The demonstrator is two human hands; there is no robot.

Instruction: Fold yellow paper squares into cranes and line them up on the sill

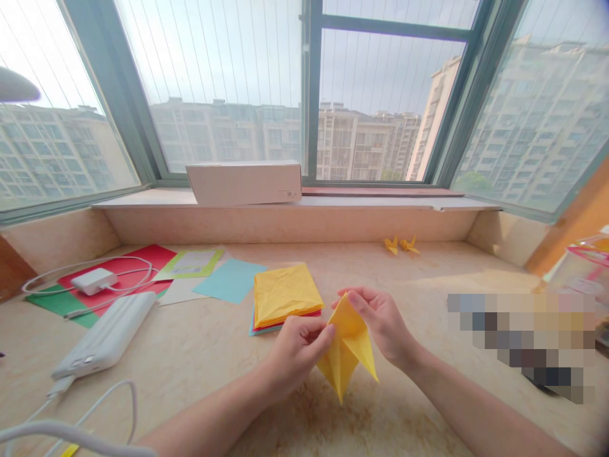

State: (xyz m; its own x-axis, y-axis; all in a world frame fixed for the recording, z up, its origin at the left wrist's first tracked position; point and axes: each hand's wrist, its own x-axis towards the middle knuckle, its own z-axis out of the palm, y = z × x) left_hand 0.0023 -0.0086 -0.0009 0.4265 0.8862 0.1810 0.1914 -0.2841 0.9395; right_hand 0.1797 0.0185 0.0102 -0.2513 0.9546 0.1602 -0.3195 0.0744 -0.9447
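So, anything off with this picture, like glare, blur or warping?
In the head view, the sky at far left is almost washed out to white; in the head view, the window frame leans outward at both sides, probably lens stretch; in the head view, a pixelated patch hides something at right, while the held yellow paper stays readable.

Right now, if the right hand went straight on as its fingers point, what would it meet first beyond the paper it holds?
Beyond the folded yellow paper, the right hand would probably meet the yellow-topped stack, though it might pass above: depth is unclear.
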